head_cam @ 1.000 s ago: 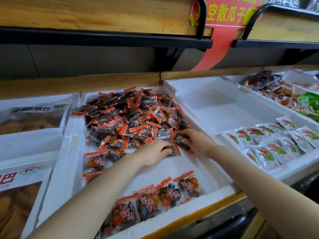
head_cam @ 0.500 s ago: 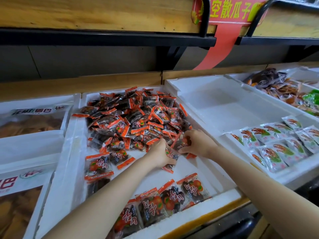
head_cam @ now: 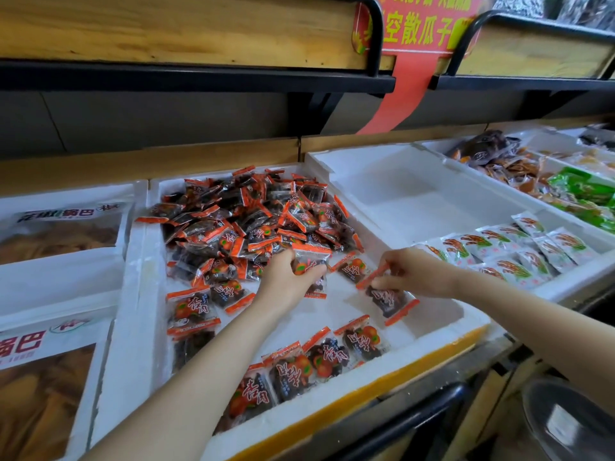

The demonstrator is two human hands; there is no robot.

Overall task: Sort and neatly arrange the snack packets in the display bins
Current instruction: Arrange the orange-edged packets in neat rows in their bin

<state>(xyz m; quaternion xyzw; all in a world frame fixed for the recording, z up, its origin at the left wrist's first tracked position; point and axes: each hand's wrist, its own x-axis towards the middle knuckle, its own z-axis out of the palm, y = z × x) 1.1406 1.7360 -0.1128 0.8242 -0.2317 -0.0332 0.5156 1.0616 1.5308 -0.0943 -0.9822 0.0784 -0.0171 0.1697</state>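
Observation:
A white foam bin [head_cam: 133, 294] holds a loose heap of orange-edged dark snack packets [head_cam: 246, 224] at its back. Several of the same packets lie in a row [head_cam: 319, 357] along the front, and two more [head_cam: 191, 307] near the left wall. My left hand [head_cam: 289, 281] grips one packet [head_cam: 311, 261] at the heap's front edge. My right hand [head_cam: 416, 272] pinches another packet [head_cam: 387, 297] by its orange end, holding it just above the bin floor at the right.
To the right, a second foam bin [head_cam: 416, 194] holds white packets with green print [head_cam: 509, 251] at its front. Further right are brown and green packets [head_cam: 572, 191]. Large bags [head_cam: 60, 227] fill the left bin. A wooden shelf [head_cam: 183, 31] overhangs.
Both hands have come back from the heap toward the front, each with a packet. My right hand has moved right and lifted its packet clear of the pile.

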